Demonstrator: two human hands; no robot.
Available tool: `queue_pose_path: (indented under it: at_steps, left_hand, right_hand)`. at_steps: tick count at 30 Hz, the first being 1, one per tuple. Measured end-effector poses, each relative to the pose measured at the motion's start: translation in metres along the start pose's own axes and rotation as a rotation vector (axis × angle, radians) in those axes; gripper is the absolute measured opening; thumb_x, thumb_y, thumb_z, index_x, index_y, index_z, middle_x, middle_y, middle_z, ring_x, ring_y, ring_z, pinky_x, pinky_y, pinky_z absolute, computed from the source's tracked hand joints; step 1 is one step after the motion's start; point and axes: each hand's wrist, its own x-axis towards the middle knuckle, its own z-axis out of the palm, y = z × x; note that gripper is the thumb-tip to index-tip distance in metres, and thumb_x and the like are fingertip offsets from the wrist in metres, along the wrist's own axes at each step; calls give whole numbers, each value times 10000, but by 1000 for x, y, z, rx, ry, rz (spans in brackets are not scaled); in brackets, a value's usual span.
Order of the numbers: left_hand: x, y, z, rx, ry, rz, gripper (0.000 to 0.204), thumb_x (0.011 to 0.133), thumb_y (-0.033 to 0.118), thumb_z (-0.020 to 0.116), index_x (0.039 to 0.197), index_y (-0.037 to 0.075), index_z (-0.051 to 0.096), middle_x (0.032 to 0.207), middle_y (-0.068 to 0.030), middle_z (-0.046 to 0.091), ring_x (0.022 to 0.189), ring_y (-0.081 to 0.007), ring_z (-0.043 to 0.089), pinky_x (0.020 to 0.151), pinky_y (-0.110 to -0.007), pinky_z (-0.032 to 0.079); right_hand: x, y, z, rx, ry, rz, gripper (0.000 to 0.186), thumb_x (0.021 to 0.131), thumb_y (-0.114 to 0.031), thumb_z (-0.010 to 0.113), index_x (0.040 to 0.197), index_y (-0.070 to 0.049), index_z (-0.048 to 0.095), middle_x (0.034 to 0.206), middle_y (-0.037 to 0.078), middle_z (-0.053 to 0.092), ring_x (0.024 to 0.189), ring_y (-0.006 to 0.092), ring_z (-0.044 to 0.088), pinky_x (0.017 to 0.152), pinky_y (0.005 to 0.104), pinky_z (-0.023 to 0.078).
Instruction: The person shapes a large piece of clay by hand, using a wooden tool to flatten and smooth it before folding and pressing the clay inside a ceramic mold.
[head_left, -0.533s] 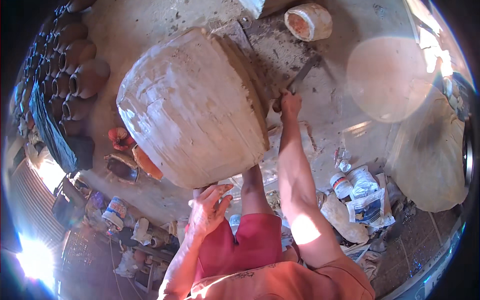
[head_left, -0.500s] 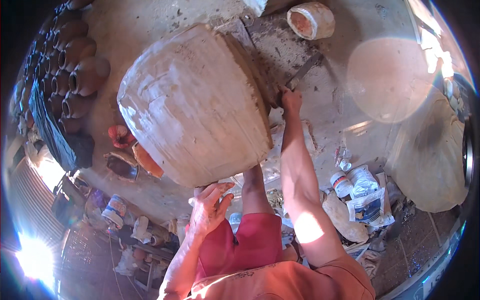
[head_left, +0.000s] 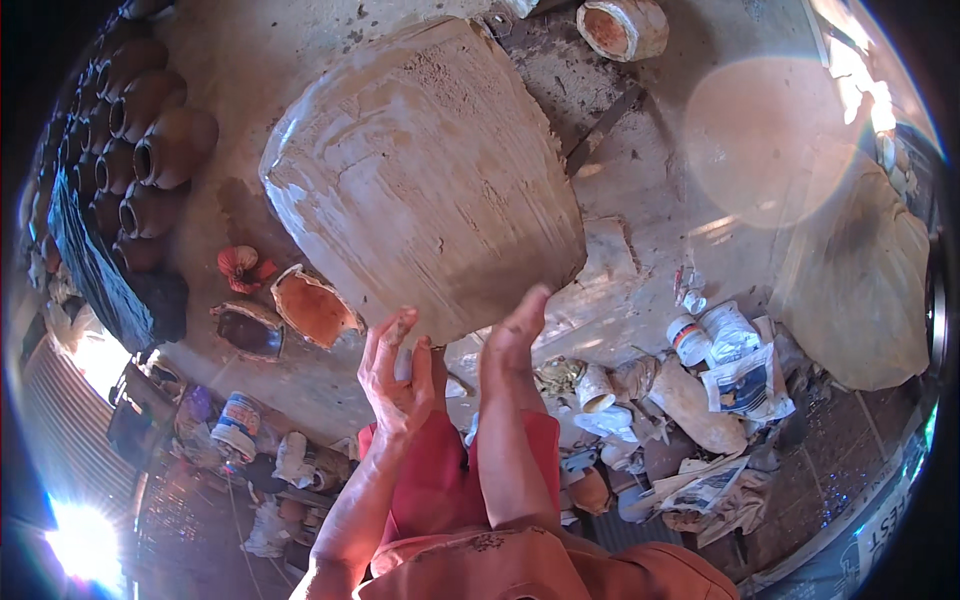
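A large block of wet grey-brown clay (head_left: pixel 425 190) with a streaked, scraped face fills the middle in front of me. At its near edge my left hand (head_left: pixel 393 375) is raised, fingers apart and slightly curled, with nothing in it. My right hand (head_left: pixel 514 330) reaches to the block's near right corner, stretched out and seen edge-on; part of its fingers is hidden. A long flat blade-like tool (head_left: pixel 606 128) lies on the ground just beyond the block's right side.
Rows of dark round pots (head_left: pixel 165 160) stand at the far left. Two bowl-shaped pieces, one orange inside (head_left: pixel 312 308), lie left of the clay beside a red bundle (head_left: pixel 243 268). A hollow clay piece (head_left: pixel 622 28) sits far right. Bags and tubs (head_left: pixel 690 340) crowd the near right.
My right hand has let go of the blade-like tool and come back to the block's near edge. The clay block has tilted and shifted right, showing more of its streaked face. My left hand has risen.
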Motion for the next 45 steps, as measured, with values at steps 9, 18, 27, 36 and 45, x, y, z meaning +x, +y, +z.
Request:
queue_pose_path:
  at_steps: [9,18,27,36,45]
  left_hand:
    - [2,-34,1,269,-339,267,1127,702,140,822,1659,155,227,1719,-218,127,1561,-538,66,1222,-695,150]
    - [14,-24,23,245,-335,446,800,785,37,700,1548,69,463,1633,-190,396,1535,-419,317,1227,-647,220]
    - [96,74,-79,83,-755,290,743,753,-163,555,1478,-9,513,1491,-227,549,1445,-354,463,1215,-409,376]
    - [167,55,-76,-64,-1065,238,838,1006,668,461,1602,85,375,1634,-188,365,1551,-349,227,1251,-485,175]
    - [127,62,-57,59,-931,498,1019,920,880,244,1664,183,248,1742,-155,96,1594,-428,-43,1238,-629,-77]
  right_hand:
    - [-35,-85,20,171,189,59,497,1109,-271,502,1409,125,465,1333,301,597,1182,360,615,1024,416,472]
    - [-68,-130,3,224,55,-29,348,1063,-275,618,1133,59,549,1058,162,684,901,179,650,764,348,562]
    - [-62,-108,45,793,99,141,812,1031,-669,443,1448,28,466,1386,167,557,1144,227,618,897,359,572]
    - [-114,-121,52,348,-267,-167,724,1057,-566,423,1483,20,428,1437,158,524,1219,220,572,968,361,518]
    - [-201,-51,-45,226,-184,-143,644,1083,-463,404,1518,13,390,1488,149,491,1294,213,525,1040,364,465]
